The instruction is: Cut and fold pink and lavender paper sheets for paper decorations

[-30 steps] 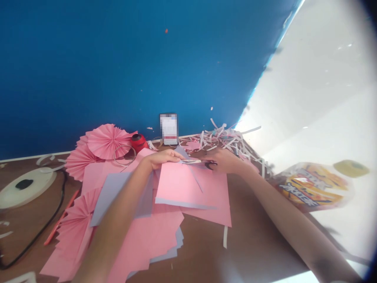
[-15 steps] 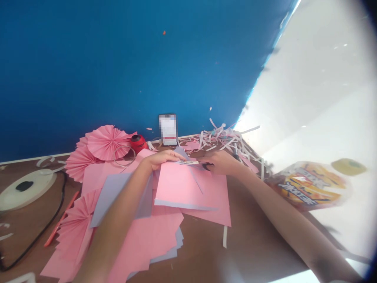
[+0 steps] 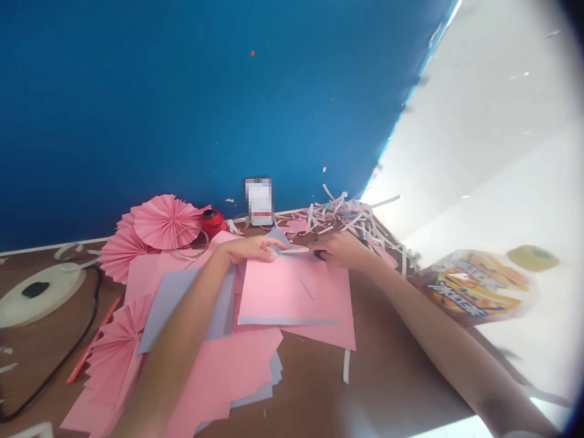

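Observation:
A pink sheet of paper (image 3: 285, 289) with a greyish-lilac strip along its near edge lies on another pink sheet (image 3: 340, 322). My left hand (image 3: 255, 247) grips its far edge, thumb on top and fingers reaching forward. Closed around the dark handles of a pair of scissors, my right hand (image 3: 341, 249) is at the far right of the sheet. The pale scissor blades (image 3: 295, 250) point left along the far edge, close to my left fingertips. A thin line or slit runs diagonally across the pink sheet.
Folded pink paper fans (image 3: 171, 222) and a red object (image 3: 213, 222) sit at the back left. A phone (image 3: 258, 202) leans on the blue wall. Paper scraps (image 3: 337, 210) pile at the back. Left are lilac paper (image 3: 182, 304), a red stick (image 3: 93, 340) and a dark cable (image 3: 59, 359).
The scissor blades now show more plainly at the far edge. My left fingers have shifted slightly, with the thumb now on the sheet. The papers lie almost the same.

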A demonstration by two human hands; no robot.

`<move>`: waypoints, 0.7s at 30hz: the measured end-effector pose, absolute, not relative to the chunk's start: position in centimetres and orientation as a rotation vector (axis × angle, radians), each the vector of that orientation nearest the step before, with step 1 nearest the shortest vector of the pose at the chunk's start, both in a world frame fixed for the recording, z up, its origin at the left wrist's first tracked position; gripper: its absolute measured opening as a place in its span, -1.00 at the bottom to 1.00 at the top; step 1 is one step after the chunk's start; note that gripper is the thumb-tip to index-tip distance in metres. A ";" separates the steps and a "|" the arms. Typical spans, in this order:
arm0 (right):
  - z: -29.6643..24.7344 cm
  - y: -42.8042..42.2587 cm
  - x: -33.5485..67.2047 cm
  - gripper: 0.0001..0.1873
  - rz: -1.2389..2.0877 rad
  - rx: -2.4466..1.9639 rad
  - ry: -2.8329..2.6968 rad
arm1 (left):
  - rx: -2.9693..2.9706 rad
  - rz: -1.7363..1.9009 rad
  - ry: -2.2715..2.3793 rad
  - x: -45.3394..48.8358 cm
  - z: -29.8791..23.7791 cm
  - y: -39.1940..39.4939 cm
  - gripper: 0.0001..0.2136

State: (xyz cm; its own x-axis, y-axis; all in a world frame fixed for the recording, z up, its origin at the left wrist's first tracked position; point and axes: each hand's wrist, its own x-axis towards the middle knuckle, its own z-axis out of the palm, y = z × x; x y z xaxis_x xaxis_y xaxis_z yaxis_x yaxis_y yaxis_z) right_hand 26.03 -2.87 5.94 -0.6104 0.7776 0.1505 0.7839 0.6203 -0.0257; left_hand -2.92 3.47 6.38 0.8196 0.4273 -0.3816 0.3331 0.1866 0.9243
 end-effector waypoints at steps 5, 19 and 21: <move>6.3 -2.7 26.5 -0.46 -0.053 -1.286 -2.666 | 1.539 0.011 0.612 -3.1 6.2 3.6 -0.38; 5.4 -2.0 26.1 -0.60 0.150 -1.383 -2.304 | 1.716 0.121 0.729 -1.8 4.7 3.8 -0.71; 5.3 -2.3 25.6 -0.63 0.243 -1.372 -2.338 | 1.711 0.120 0.707 -1.7 4.8 3.8 -0.73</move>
State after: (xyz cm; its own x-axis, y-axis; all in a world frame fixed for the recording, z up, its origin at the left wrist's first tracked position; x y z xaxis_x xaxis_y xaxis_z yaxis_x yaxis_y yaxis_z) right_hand 25.65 -2.26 5.26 -0.4273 0.8648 0.2638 0.7920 0.4987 -0.3522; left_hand -1.72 3.75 4.76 0.8087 0.5122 -0.2893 0.3880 -0.0950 0.9167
